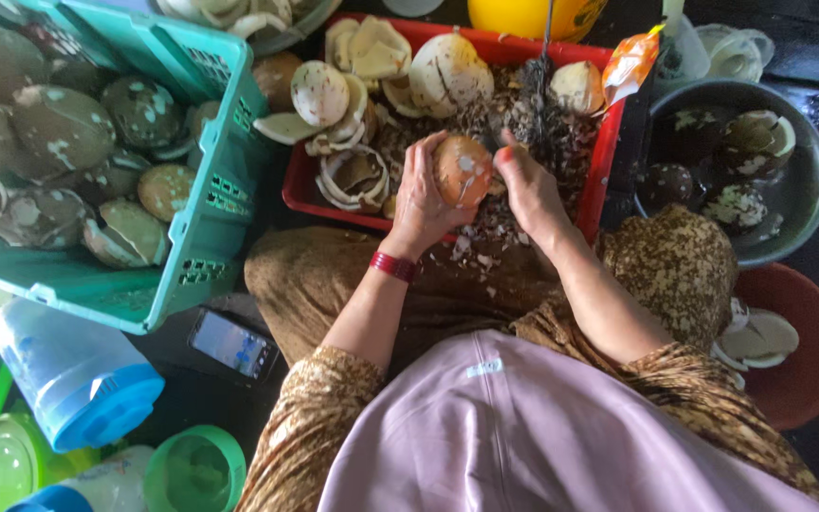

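My left hand [421, 194] cups a round brown coconut kernel [462, 169] with white patches, held over the near edge of a red tray [609, 156]. My right hand [528, 185] presses against the kernel's right side with fingers closed; whether it grips a tool is hidden. A red band sits on my left wrist. Brown shavings lie in the tray and on my lap below the hands.
The red tray holds white coconut pieces [447, 66] and husk scraps. A teal crate [196, 204] of kernels stands left. A grey basin [798, 190] with kernels is right, a red bowl [812, 370] below it. A phone [232, 343] and plastic jugs [73, 374] lie lower left.
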`<move>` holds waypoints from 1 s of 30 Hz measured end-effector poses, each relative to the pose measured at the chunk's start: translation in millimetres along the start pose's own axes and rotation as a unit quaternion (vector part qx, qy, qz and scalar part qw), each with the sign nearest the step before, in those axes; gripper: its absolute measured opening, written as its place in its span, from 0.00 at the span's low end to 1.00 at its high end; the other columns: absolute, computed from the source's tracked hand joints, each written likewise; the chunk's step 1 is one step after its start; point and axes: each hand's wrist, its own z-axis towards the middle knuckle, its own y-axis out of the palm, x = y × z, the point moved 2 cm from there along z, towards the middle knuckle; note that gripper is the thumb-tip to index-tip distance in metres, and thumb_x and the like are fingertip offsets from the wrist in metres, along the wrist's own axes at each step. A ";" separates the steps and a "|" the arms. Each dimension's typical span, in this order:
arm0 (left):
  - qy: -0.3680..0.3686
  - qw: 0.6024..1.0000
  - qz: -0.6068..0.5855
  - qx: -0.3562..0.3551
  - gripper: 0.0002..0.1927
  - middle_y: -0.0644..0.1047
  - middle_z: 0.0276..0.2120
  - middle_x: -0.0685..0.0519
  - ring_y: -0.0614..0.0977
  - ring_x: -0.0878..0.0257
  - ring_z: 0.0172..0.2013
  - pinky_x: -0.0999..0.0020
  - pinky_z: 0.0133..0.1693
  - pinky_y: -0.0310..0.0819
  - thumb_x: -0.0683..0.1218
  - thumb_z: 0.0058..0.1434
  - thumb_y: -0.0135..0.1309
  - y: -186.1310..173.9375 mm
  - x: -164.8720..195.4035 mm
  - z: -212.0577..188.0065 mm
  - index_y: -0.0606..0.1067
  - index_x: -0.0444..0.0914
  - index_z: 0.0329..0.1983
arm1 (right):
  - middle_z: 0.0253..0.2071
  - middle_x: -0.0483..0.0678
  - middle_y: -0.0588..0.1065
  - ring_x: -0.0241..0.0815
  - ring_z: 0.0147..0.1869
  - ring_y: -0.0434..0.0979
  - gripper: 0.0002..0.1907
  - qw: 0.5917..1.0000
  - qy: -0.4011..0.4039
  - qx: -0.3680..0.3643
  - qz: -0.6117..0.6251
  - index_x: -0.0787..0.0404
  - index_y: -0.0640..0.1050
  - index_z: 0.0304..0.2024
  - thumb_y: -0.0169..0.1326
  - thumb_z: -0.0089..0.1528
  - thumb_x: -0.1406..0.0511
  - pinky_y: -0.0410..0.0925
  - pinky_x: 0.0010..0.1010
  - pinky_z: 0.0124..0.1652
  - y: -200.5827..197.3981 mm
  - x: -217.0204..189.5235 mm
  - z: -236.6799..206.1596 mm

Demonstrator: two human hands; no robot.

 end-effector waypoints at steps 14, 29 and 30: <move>0.001 0.999 0.040 -0.020 0.62 0.67 0.64 0.42 0.71 0.44 0.64 0.56 0.60 0.74 0.45 0.32 0.81 -3.0 1.9 2.9 0.60 0.41 0.71 | 0.19 0.37 0.61 0.28 0.16 0.60 0.41 0.987 0.055 -0.093 0.120 0.51 0.73 0.68 0.39 0.65 0.35 0.59 0.25 0.13 5.9 34.0 6.2; -0.045 0.993 -0.110 -0.021 0.63 0.67 0.62 0.48 0.74 0.54 0.62 0.63 0.64 0.74 0.46 0.35 0.82 5.1 -14.2 -6.4 0.58 0.40 0.73 | 0.27 0.61 0.79 0.57 0.29 0.83 0.48 0.939 -0.156 -0.031 -0.305 0.65 0.54 0.76 0.50 0.67 0.42 0.76 0.48 0.30 2.3 -36.9 -28.2; -0.046 0.993 -0.109 -0.022 0.63 0.67 0.62 0.48 0.74 0.54 0.62 0.63 0.63 0.74 0.46 0.34 0.82 4.5 -13.4 -5.0 0.58 0.40 0.72 | 0.25 0.60 0.79 0.58 0.29 0.83 0.48 0.934 -0.158 -0.030 -0.319 0.65 0.54 0.76 0.51 0.66 0.42 0.76 0.48 0.31 1.0 -41.9 -30.2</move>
